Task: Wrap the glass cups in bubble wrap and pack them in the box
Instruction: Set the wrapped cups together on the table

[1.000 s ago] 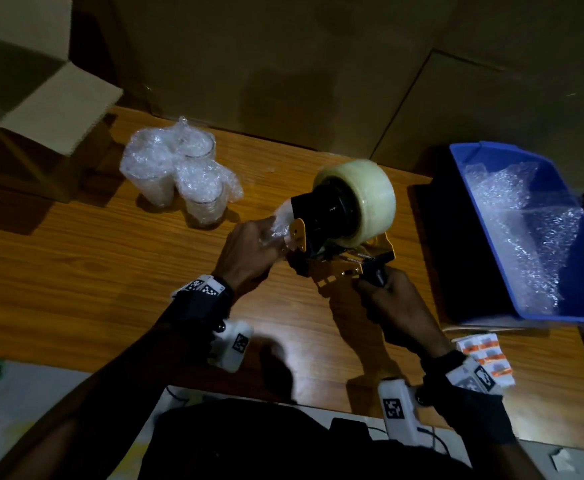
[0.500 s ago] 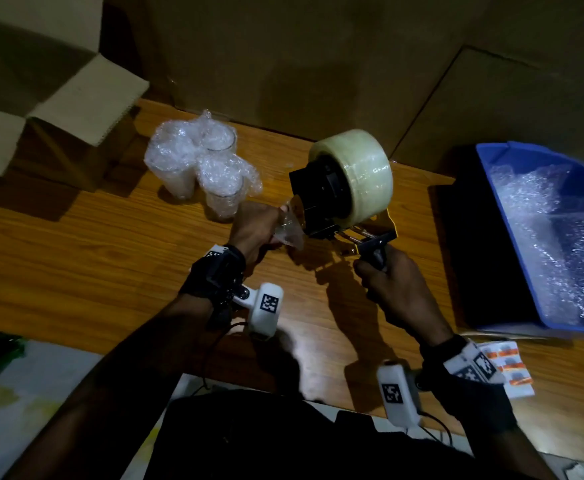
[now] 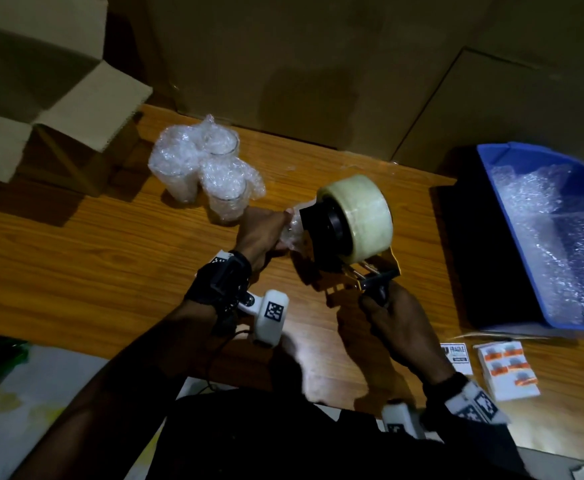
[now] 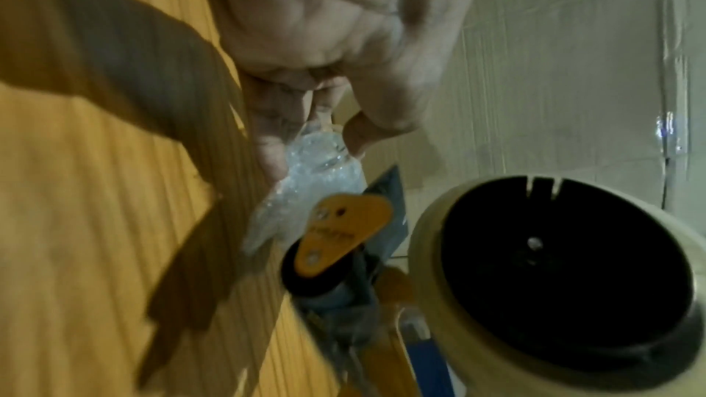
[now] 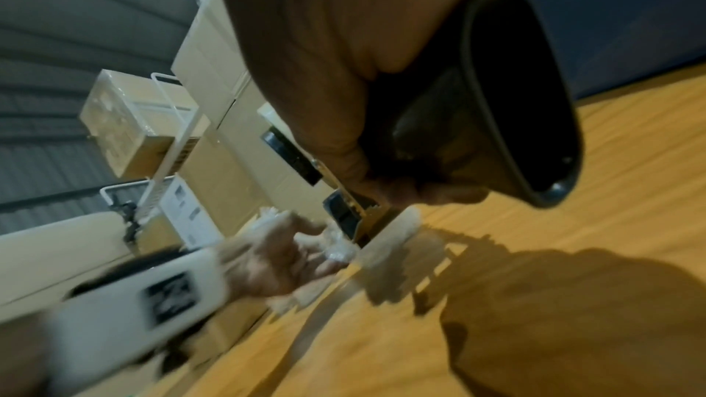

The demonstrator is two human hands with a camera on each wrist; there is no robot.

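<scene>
While the right hand (image 3: 392,317) curls round the handle of the yellow tape dispenser with its big clear roll (image 3: 356,225), the left hand (image 3: 261,232) has its fingers (image 4: 267,144) pinching a crumpled bubble-wrap end (image 4: 309,183) against the dispenser's front, likely so tape can catch it; three bubble-wrapped glass cups (image 3: 203,169) wait upright on the wooden bench (image 3: 75,265) beside the open cardboard box (image 3: 41,91).

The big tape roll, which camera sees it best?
The head view: the whole tape roll shows on its dispenser. The left wrist view shows one close, blurry end. In the right wrist view the right hand hides it.

The word "FRAGILE" heads a white label (image 3: 457,357) at lower right of the head view; its other print is illegible.
</scene>
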